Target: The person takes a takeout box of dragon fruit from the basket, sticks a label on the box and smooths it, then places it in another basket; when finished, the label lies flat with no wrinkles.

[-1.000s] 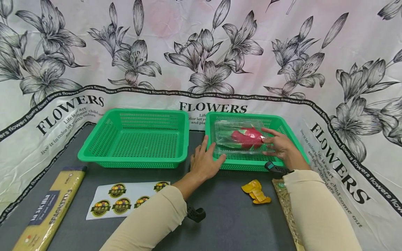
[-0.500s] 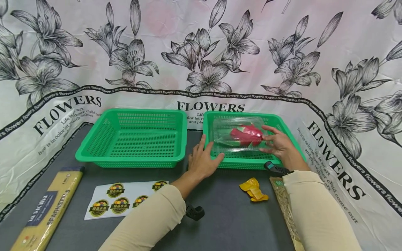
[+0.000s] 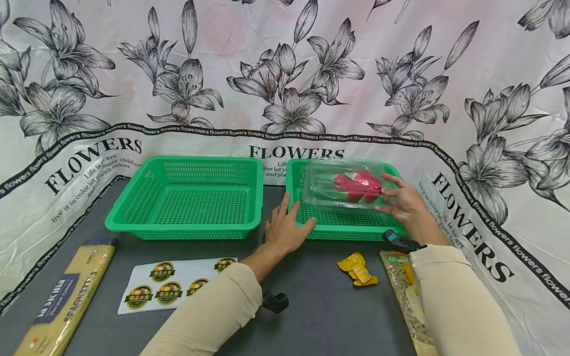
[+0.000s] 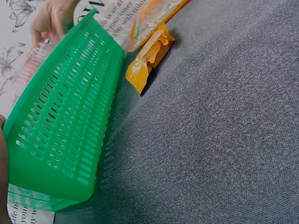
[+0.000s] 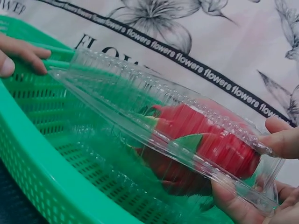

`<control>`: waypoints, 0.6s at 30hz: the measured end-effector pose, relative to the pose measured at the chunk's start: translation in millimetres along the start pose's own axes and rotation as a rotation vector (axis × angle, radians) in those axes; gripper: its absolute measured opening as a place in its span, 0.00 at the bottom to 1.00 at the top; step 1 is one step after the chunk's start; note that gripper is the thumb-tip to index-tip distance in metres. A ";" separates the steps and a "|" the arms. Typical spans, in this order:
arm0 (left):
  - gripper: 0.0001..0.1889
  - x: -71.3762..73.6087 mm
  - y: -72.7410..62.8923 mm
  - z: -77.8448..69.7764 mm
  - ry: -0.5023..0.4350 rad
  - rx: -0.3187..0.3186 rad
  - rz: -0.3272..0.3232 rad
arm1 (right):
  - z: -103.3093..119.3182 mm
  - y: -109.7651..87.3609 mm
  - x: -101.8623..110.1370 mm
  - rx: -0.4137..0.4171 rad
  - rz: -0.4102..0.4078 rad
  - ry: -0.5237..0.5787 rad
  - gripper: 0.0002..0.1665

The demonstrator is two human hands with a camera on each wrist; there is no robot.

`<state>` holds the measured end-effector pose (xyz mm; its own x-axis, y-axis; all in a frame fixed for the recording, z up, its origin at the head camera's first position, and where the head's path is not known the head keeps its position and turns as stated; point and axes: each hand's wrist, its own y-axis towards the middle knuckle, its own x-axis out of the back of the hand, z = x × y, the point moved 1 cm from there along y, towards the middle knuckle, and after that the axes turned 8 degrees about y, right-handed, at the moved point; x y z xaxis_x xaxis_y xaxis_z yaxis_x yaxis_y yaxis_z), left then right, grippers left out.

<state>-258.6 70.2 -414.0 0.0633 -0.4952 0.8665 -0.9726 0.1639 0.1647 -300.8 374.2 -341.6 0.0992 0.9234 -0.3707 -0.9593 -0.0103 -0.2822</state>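
Observation:
A clear plastic clamshell box (image 3: 322, 190) with a red dragon fruit (image 3: 357, 186) inside is in my right hand (image 3: 407, 202). My right thumb and fingers grip its right end, as the right wrist view shows up close. The box is tilted above the right green basket (image 3: 352, 233), its right end by my hand. My left hand (image 3: 287, 227) rests at that basket's left front corner, fingers extended and spread. In the left wrist view only a strip of this hand shows beside the basket's side wall (image 4: 70, 112).
A second green basket (image 3: 184, 226) stands to the left. Spaghetti (image 3: 71, 296) in a pack, a sticker sheet (image 3: 151, 291), a crumpled yellow wrapper-like piece (image 3: 358, 269) and a long clear-and-orange bag (image 3: 403, 287) lie on the dark table (image 3: 320, 316). A flowered cloth hangs behind.
My right hand has raised the clamshell box with the dragon fruit and shifted it slightly right. My left hand stays at the basket corner. The view has drifted a little.

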 end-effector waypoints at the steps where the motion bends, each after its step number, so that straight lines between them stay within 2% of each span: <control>1: 0.39 -0.3 0.1 0.1 0.004 0.000 0.002 | 1.9 -1.8 1.1 -0.002 -0.003 0.009 0.36; 8: 0.38 -1.5 0.3 0.9 0.002 -0.002 -0.003 | 16.5 -16.7 2.0 0.004 0.000 0.093 0.37; 18: 0.38 -1.0 1.0 0.5 -0.022 -0.004 0.009 | 32.0 -37.4 1.8 0.045 0.030 0.058 0.37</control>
<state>-259.8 70.5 -415.0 0.0496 -0.5126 0.8572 -0.9723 0.1715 0.1588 -273.2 388.4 -303.4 0.0842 0.8990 -0.4298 -0.9729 -0.0190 -0.2304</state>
